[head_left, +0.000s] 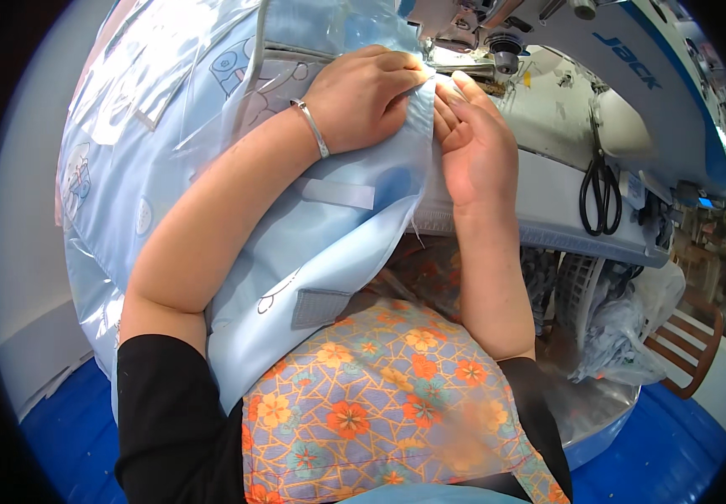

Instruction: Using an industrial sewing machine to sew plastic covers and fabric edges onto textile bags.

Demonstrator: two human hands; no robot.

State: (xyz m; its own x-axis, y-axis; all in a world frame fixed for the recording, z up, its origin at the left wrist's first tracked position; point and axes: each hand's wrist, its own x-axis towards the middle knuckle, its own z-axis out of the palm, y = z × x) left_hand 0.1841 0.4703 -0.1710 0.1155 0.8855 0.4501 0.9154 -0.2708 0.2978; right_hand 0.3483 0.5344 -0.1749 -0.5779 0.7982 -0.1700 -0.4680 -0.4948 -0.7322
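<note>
While left fingers [399, 74] pinch blue fabric [321, 235] at its edge, right fingers [474, 94] lie alongside, grip unclear.

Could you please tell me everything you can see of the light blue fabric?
The light blue fabric looks smooth and slightly glossy, with line-drawn cartoon prints. It bears a grey rectangular patch near its lower edge and a pale strip higher up; clear, plastic-looking material covers its upper left. It lies rumpled, draping down against the flowered apron. The left grip pinches its right edge; the right grip is beside that edge, contact unclear.
</note>
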